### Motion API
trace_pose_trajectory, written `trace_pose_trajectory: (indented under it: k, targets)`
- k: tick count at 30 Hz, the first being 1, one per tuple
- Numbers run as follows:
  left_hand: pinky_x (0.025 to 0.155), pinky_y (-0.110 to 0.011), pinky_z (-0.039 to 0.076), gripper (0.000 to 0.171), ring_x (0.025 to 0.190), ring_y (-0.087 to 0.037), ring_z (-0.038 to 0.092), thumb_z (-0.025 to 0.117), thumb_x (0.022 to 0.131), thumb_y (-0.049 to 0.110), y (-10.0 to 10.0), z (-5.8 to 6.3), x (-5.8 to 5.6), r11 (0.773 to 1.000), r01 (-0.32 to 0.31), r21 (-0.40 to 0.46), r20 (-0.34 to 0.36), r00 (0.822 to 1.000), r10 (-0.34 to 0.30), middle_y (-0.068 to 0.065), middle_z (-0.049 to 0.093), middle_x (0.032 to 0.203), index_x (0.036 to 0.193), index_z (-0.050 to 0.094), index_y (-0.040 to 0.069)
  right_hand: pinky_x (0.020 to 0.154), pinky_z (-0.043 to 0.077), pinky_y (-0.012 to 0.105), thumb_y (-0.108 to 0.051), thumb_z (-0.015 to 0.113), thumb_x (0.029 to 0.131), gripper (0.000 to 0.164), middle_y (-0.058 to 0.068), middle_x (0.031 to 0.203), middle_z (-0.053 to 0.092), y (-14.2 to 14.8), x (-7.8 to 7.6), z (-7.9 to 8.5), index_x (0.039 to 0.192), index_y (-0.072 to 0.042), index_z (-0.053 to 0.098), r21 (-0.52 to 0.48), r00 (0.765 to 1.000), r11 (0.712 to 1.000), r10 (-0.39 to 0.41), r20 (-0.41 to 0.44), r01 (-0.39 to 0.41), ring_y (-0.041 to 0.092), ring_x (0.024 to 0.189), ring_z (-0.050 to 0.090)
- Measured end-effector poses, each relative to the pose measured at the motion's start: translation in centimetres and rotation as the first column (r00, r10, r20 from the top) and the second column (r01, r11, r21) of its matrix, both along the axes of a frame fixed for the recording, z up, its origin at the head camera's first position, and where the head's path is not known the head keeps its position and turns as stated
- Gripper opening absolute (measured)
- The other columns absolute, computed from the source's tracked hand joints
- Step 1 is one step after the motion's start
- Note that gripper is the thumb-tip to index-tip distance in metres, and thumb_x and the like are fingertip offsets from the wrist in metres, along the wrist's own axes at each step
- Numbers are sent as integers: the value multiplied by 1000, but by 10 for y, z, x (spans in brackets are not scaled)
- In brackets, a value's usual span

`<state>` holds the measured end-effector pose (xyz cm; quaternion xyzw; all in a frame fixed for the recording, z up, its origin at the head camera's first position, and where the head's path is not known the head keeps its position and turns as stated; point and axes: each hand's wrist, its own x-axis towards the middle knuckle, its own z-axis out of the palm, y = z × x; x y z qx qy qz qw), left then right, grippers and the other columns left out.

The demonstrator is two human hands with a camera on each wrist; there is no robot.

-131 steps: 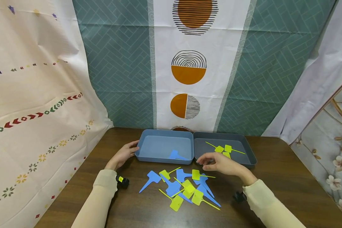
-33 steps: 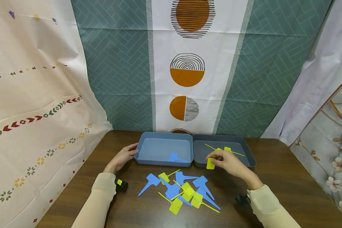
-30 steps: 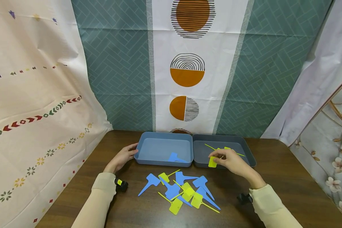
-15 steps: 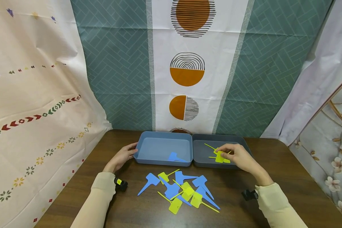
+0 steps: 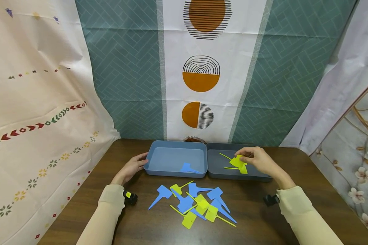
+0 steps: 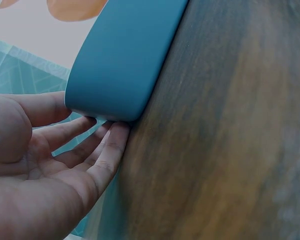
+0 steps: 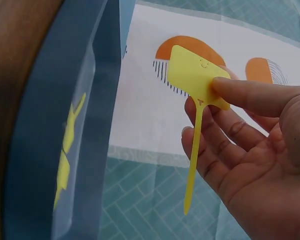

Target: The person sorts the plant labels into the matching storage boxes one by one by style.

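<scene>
My right hand point(image 5: 260, 161) pinches a yellow T-shaped plant label point(image 7: 187, 70) over the dark grey tray point(image 5: 216, 172). In the right wrist view thumb and fingers grip its flat head, which bears a small smiley face, and its stem points down. Several yellow labels point(image 5: 243, 168) lie in that tray below. My left hand point(image 5: 132, 170) rests against the left wall of the blue-grey tray point(image 5: 171, 173), fingertips point(image 6: 121, 129) touching its corner. Inside the blue-grey tray is one blue plant label point(image 5: 187, 167).
In front of the trays, blue labels point(image 5: 185, 204) and yellow labels point(image 5: 189, 219) lie in a loose, overlapping pile on the brown wooden table point(image 5: 135, 228). The two trays stand side by side at the back, close to a patterned curtain point(image 5: 128, 85).
My right hand has taken a yellow label from the right of the pile and carried it back and right over the dark grey tray. My left hand stays at the blue-grey tray.
</scene>
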<state>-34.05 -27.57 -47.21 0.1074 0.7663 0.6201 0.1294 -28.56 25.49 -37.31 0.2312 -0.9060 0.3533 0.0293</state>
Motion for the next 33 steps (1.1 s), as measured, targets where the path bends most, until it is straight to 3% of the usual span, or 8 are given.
trace_pose_trajectory:
  k: [3,12,17,22,29,33]
  targets:
    - [122,-58,27,57,150,-46,31,42,112,9,0,-1,1,1000,-6,-5,3,1000,6,-31,22,166,162,20,-8,74,59,37,-3,70,98,20,8,102,74,4,-8,8,117,-5,75,11,1000,1000,3,12,-4,24,85,67]
    - [122,-58,27,58,150,-46,32,43,112,9,0,1,1,1000,-7,-1,4,1000,7,-31,22,166,162,19,-8,69,55,28,1,68,98,19,9,94,70,13,-35,23,116,0,74,50,1000,999,9,18,-10,25,83,66]
    - [123,-58,27,58,150,-46,31,43,112,9,0,0,1,1000,-1,3,5,1000,1,-31,22,166,163,19,-7,66,51,28,3,66,99,19,10,95,70,16,-47,24,117,2,73,65,998,998,12,58,-16,22,82,62]
    - [123,-58,27,58,150,-46,31,42,112,9,-1,-1,1,1000,-7,3,1,1000,7,-32,22,166,162,19,-8,72,55,28,1,64,101,19,10,97,72,15,-59,22,117,2,74,77,995,996,28,91,-35,21,84,64]
    - [123,-58,27,57,150,-46,30,42,112,8,-1,-3,1,1000,-7,8,-3,1000,7,-32,22,166,162,19,-8,85,61,45,2,61,102,19,12,103,74,6,-74,18,116,3,73,82,984,995,50,171,-65,24,90,69]
    - [123,-58,27,58,150,-46,30,42,112,9,-1,-2,0,1000,-7,8,0,1000,7,-32,22,166,162,19,-8,85,60,45,3,60,102,18,13,102,73,2,-78,16,114,4,73,96,978,992,59,200,-79,24,88,69]
